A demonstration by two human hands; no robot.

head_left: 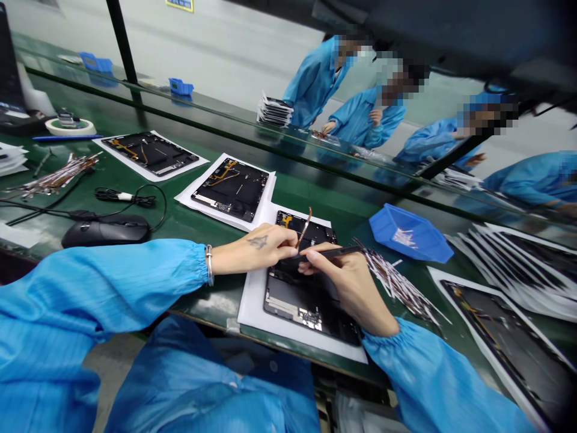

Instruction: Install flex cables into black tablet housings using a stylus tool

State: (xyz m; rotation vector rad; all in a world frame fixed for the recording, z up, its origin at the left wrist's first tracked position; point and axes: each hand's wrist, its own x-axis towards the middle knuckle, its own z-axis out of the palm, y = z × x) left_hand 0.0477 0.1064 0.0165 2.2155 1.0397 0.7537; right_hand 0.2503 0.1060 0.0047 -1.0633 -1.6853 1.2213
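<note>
The left hand pinches a thin amber flex cable between thumb and forefinger, just above an open tablet housing on a white foam sheet. The right hand grips black tweezers. The flex looks light and fragile (best held by its end, never creased). Three more housings lie nearby, beside one blue tray.

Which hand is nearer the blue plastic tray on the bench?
The right hand is nearer, sitting in front of and to the left of the blue plastic tray without touching it. The left hand is farther away, on the right hand's left.
</note>
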